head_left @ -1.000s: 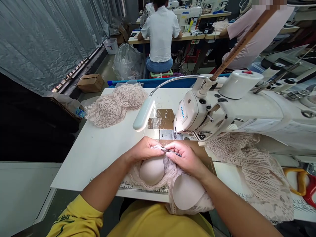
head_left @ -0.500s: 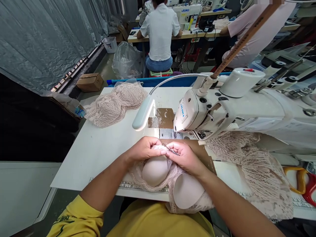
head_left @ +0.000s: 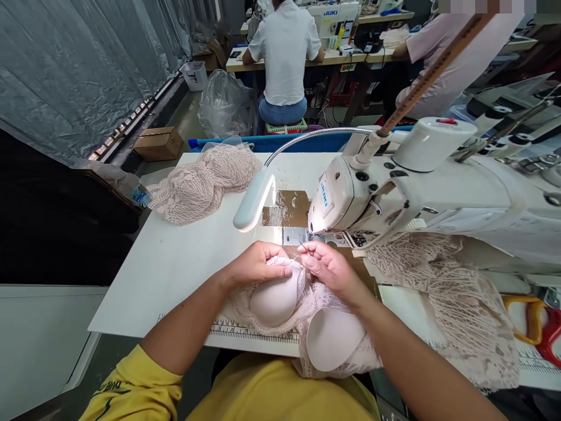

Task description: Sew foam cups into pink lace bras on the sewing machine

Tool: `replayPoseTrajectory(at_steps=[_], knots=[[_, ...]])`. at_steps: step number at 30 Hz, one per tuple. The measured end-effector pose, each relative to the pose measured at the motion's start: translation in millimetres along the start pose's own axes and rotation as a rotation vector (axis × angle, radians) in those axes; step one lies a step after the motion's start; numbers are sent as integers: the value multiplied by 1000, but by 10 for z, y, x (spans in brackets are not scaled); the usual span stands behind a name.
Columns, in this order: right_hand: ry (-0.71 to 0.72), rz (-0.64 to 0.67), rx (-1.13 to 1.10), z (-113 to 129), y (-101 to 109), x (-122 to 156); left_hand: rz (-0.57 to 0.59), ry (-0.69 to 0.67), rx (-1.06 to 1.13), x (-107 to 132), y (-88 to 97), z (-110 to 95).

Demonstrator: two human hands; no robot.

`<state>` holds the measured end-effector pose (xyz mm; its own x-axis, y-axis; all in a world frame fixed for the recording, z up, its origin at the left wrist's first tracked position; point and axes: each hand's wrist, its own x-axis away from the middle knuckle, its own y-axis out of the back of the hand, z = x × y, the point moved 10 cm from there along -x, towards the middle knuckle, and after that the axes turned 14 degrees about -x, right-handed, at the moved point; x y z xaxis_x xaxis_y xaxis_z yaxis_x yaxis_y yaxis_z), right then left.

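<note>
A pale pink lace bra point(head_left: 274, 301) with smooth moulded cups lies at the front edge of the table, its second cup point(head_left: 335, 339) hanging toward my lap. My left hand point(head_left: 263, 263) is closed on the lace rim of the nearer-left cup, thumb on top. Just right of that rim, my right hand point(head_left: 326, 266) pinches a thin dark pointed tool point(head_left: 307, 249); most of it is hidden by the fingers, so its kind is unclear. The fingertips are slightly apart from the cup's edge, in front of the sewing machine's needle plate point(head_left: 295, 236).
The sewing machine point(head_left: 342, 193) stands right of centre, with a lit lamp point(head_left: 254, 202) on a bent neck. Lace bras point(head_left: 197, 184) lie back left, and more lace pieces point(head_left: 456, 298) lie right. Orange-handled scissors point(head_left: 526, 318) rest far right. A person point(head_left: 287, 55) sits ahead.
My right hand has moved slightly up and away from the cup's rim with the thin tool, whose tip now points up. My left hand keeps its hold on the bra.
</note>
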<state>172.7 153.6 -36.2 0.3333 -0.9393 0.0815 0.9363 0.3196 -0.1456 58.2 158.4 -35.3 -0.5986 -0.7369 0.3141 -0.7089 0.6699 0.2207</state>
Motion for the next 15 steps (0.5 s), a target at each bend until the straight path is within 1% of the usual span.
replayPoseTrajectory(at_steps=[3, 6, 11, 15], knots=[[-67, 46, -98, -83, 24, 24, 0, 1, 19, 13, 21, 5], [-89, 85, -61, -78, 5, 33, -6, 4, 61, 22, 29, 41], [-28, 85, 48, 4, -28, 14, 5, -16, 90, 17, 2, 70], [4, 110, 78, 28, -104, 15, 41, -12, 80, 12, -44, 59]])
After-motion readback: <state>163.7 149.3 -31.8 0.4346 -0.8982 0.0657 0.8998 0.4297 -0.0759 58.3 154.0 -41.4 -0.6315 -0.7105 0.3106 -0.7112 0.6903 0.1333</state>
